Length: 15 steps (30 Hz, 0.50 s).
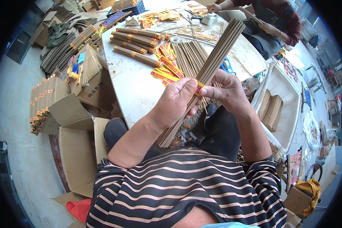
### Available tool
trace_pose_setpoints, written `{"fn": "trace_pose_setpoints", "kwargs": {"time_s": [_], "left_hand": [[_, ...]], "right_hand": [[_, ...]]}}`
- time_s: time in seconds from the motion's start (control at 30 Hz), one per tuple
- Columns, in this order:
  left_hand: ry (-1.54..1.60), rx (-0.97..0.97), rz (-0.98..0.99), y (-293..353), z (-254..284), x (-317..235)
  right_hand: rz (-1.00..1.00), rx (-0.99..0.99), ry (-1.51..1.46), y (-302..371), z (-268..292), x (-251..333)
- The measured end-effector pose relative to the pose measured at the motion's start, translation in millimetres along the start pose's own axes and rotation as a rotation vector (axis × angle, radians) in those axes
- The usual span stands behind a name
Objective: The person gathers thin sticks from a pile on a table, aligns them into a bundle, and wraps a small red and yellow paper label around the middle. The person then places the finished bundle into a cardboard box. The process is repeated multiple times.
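Note:
A bundle of brown incense sticks [221,48] slants across in front of me, upper end to the right. My left hand [175,98] is closed around its middle, thumb pressed on a yellow-and-red paper band [199,87]. On the other side, my right hand [228,91] pinches that band against the sticks with thumb and fingers. Just beyond my hands, loose incense sticks [187,57] lie on the white table [119,81]. Beside them are scattered yellow-and-red paper labels [167,72]. Several banded bundles [135,40] rest farther left.
Across the table sits a person [269,26] handling sticks. To my right, a white tub [287,98] holds stick bundles. An open cardboard box [76,152] stands at my left, with banded bundles [41,102] stacked beyond. Tape dispensers [133,21] sit at the table's back.

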<state>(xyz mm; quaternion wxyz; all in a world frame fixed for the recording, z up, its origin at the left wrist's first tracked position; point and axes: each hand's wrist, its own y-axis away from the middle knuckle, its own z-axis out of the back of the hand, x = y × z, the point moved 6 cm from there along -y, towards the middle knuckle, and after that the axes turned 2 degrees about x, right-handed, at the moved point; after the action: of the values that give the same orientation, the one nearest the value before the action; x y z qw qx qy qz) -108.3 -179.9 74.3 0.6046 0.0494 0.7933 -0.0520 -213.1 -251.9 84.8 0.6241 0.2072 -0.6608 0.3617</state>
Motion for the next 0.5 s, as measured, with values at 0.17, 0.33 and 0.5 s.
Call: {"fn": "trace_pose_setpoints", "kwargs": {"time_s": [0.17,0.33,0.5], "left_hand": [[0.258,0.029,0.027,0.5,-1.3,3.0],[0.523,0.157,0.063,-0.9,-5.0,8.1],[0.643,0.249,0.118,-1.2,-6.6,10.2]], "right_hand": [[-0.052,0.067,-0.197,-3.9,-2.8,-14.2],[-0.006,0.193,-0.424,-5.3,-9.1,-19.7],[0.113,0.198,-0.441,-9.5,-8.6,-26.9]]}}
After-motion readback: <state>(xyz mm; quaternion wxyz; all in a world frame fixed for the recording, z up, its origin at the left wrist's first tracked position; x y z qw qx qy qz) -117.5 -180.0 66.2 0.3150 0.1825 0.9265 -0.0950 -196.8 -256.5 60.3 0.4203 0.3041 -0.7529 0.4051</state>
